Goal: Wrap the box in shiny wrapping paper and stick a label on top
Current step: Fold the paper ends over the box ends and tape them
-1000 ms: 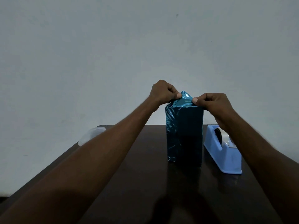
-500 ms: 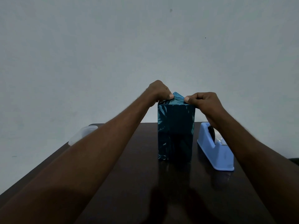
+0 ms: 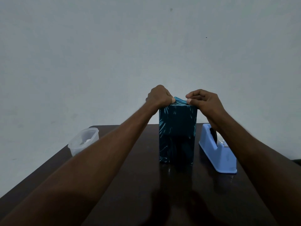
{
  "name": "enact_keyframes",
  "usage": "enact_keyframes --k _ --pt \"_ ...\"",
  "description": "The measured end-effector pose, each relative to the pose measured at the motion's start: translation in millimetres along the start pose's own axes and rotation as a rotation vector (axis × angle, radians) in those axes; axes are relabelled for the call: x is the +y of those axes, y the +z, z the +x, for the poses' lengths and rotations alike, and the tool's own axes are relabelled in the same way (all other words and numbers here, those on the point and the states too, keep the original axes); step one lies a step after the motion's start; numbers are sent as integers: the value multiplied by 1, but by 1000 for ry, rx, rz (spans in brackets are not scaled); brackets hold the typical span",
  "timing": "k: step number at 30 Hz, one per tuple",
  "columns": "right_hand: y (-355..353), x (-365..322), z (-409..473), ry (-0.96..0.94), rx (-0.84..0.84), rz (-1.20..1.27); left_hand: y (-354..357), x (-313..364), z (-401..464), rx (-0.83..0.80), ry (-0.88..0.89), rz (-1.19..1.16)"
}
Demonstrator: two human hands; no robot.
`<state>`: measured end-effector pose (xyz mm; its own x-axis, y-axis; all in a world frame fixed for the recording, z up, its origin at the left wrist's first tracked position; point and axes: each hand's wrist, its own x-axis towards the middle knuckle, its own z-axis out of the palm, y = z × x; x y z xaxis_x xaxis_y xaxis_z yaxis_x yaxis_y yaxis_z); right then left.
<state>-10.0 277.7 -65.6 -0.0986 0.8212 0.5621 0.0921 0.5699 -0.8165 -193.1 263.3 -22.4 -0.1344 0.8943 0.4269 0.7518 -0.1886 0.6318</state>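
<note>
**Clearance around the box**

Tape dispenser (image 3: 217, 154) sits just right of the wrapped box (image 3: 177, 136), narrow gap between. Plastic tub (image 3: 83, 141) at the table (image 3: 138, 185) left edge, well apart. Near side of table open between the forearms.

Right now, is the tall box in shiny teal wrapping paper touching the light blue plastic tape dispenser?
Apart: the head view shows dark table between box and dispenser.

Teal shiny wrapping paper (image 3: 177, 134); pale-blue tape dispenser (image 3: 218, 154).
</note>
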Motion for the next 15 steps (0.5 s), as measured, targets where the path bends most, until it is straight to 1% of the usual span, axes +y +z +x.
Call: enact_keyframes --k 4,9,12,15 --pt "0 -2 0 -39 -35 -54 -4 -3 2 -57 -10 6" --pt "0 -5 2 -38 -70 -162 -11 -5 4 -105 -56 -135" --pt "-1 -7 4 -13 -101 -203 -10 -6 0 -132 -30 -192" --pt "-1 -8 6 0 -121 -230 -7 -9 -1 -112 21 -127"
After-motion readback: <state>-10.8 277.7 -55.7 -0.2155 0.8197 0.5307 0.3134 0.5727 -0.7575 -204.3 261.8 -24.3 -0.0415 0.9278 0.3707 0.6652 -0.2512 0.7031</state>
